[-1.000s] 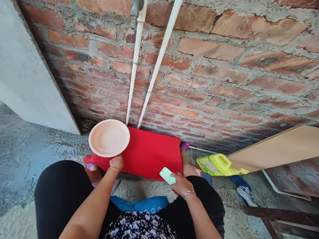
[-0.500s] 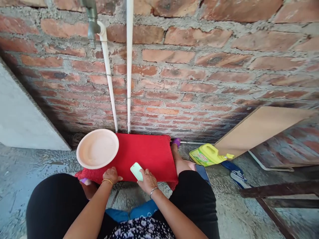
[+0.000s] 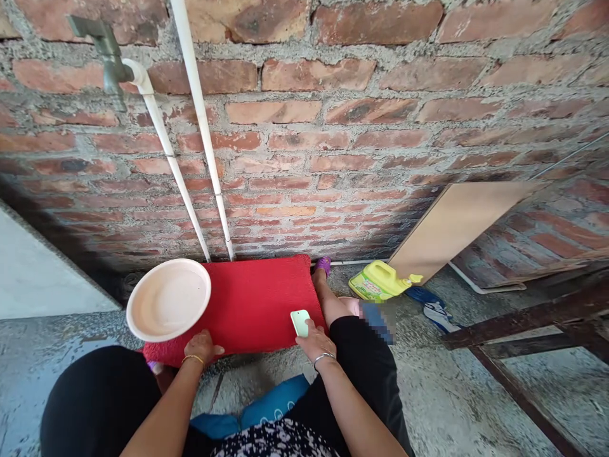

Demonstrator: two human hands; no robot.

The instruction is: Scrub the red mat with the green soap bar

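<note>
A red cloth (image 3: 259, 301) with a rough, towel-like surface lies spread over a low support whose top is hidden. My left hand (image 3: 202, 348) grips its front edge, thumb on top and fingers curled. Near the cloth's front right corner, my right hand (image 3: 316, 341) is closed on a flat, pale green piece (image 3: 299, 322) with rounded corners and a small hole. It looks like a scrubbing brush back, but its underside is hidden. On the left part of the cloth stands a pale pink basin (image 3: 169, 301), just beyond my left hand.
A tap (image 3: 111, 66) and white pipes (image 3: 204, 127) run along the brick wall. To the right are a yellow detergent jug (image 3: 379, 280), a leaning board (image 3: 457, 225), slippers (image 3: 438, 314) and a dark wooden frame (image 3: 509, 330). A pale slab (image 3: 42, 266) leans at left.
My right hand has slid to the right over the cloth with the pale green piece. My left hand stays at the front edge. The view has turned to the right.
</note>
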